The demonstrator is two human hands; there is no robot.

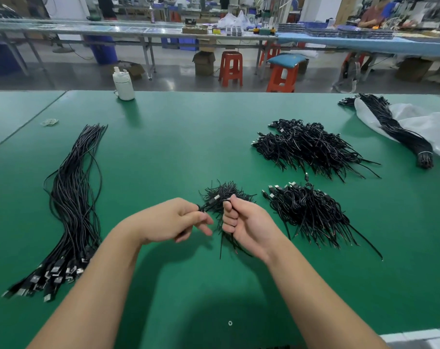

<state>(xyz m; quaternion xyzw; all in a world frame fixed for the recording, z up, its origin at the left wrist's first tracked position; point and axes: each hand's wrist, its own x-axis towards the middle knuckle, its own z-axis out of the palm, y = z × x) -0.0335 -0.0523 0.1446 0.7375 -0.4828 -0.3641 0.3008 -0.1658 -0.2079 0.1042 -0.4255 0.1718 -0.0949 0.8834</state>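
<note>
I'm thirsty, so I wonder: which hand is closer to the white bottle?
Left. The left hand is toward the person from the white bottle, slightly right; the right hand is farther right.

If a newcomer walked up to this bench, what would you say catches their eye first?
First the left hand and right hand at centre, holding a black cable between them above the green table. Then the long cable bundle stretched out on the left, plugs toward the person, and the far heap and near heap of coiled cables on the right.
</note>
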